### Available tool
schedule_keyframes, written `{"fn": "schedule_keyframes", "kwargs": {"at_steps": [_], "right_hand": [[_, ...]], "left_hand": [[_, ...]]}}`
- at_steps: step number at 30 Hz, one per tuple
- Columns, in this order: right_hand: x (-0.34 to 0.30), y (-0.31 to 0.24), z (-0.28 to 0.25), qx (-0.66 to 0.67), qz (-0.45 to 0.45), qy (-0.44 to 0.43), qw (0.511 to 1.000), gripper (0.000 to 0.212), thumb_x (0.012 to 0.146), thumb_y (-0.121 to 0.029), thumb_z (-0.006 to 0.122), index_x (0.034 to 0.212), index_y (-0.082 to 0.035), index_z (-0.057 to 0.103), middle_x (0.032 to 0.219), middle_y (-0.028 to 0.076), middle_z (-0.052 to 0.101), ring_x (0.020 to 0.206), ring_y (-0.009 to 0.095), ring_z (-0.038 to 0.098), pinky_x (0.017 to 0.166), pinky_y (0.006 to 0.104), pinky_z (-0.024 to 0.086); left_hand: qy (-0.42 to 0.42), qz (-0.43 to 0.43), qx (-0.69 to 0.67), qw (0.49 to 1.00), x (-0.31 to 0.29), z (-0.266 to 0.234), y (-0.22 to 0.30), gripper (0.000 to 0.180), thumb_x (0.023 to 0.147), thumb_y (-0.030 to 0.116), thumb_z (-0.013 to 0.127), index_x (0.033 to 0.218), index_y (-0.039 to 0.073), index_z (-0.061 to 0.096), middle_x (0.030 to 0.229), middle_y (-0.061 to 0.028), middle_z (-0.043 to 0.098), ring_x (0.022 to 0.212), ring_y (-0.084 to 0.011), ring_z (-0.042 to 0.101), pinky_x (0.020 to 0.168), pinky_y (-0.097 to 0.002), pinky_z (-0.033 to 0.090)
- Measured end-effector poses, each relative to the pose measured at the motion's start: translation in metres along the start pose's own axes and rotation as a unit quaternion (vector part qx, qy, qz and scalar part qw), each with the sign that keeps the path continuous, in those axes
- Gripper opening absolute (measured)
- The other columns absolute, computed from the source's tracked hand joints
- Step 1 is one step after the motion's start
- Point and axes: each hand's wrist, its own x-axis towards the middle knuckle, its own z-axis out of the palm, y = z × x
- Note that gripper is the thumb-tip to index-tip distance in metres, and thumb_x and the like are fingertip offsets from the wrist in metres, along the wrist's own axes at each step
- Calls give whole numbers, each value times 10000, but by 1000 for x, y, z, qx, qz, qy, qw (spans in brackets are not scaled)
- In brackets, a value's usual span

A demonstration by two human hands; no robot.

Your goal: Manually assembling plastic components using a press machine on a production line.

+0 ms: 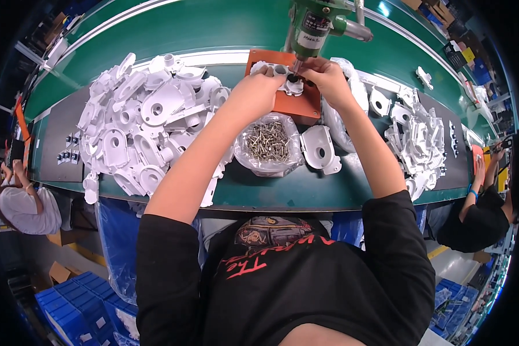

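Note:
A white moulded plastic part (294,87) with a dark round piece in it lies on an orange block (297,106). My left hand (258,91) is closed on the left side of the white part, its fingertips partly hidden. Opposite it, my right hand (327,82) has its fingers pinched together beside the metal tip of a green bench machine (312,34). What those fingers hold is hidden. The machine's tip comes down just above the dark piece; whether they touch I cannot tell. Close in front of the block sits a plastic-lined tub of screws (267,141).
A large heap of white plastic parts (155,106) covers the bench left of my arm; a smaller heap (418,141) lies at right. One loose white part (320,150) is beside the tub. Clear plastic bags (349,124) lie by my right forearm. Other people work on both sides.

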Motion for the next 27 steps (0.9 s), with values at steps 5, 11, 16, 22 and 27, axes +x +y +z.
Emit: {"fn": "schedule_keyframes", "kwargs": {"at_steps": [5, 11, 16, 22, 27], "right_hand": [[2, 7, -3, -67, -4, 9, 998, 216, 799, -30, 583, 994, 60, 594, 935, 87, 632, 844, 129, 594, 781, 241, 464], [5, 11, -3, -82, -13, 10, 997, 188, 798, -63, 596, 954, 41, 606, 886, 48, 631, 797, 87, 564, 721, 213, 441], [4, 10, -2, -202, 3, 0, 979, 137, 781, -59, 613, 869, 45, 603, 896, 53, 609, 799, 110, 560, 729, 217, 437], [-24, 10, 6, -418, -171, 16, 892, 265, 785, -102, 622, 994, 59, 597, 1141, 133, 555, 1056, 226, 515, 891, 298, 398], [-21, 14, -38, -179, -70, 13, 981, 312, 862, -141, 550, 1149, -17, 555, 1167, 90, 558, 1100, 198, 503, 945, 318, 380]], "left_hand": [[0, 3, -1, 1000, 0, 0, 0, 266, 729, -7, 457, 968, 15, 571, 963, -190, 582, 948, -327, 558, 788, -408, 486], [-3, 1, 1, 1000, 1, -1, 1, 282, 728, -5, 458, 987, 11, 570, 962, -190, 586, 956, -324, 558, 788, -406, 491], [1, 10, 7, 1000, 0, 1, -1, 268, 736, 1, 454, 977, 5, 573, 959, -199, 583, 960, -329, 559, 788, -411, 490], [9, 14, 9, 1000, -1, 2, -1, 249, 743, 2, 451, 960, -2, 573, 980, -210, 574, 975, -330, 552, 799, -407, 487], [13, 17, 6, 1000, -1, 2, -1, 243, 744, 2, 456, 957, 0, 573, 999, -213, 576, 993, -331, 546, 814, -411, 480]]}}
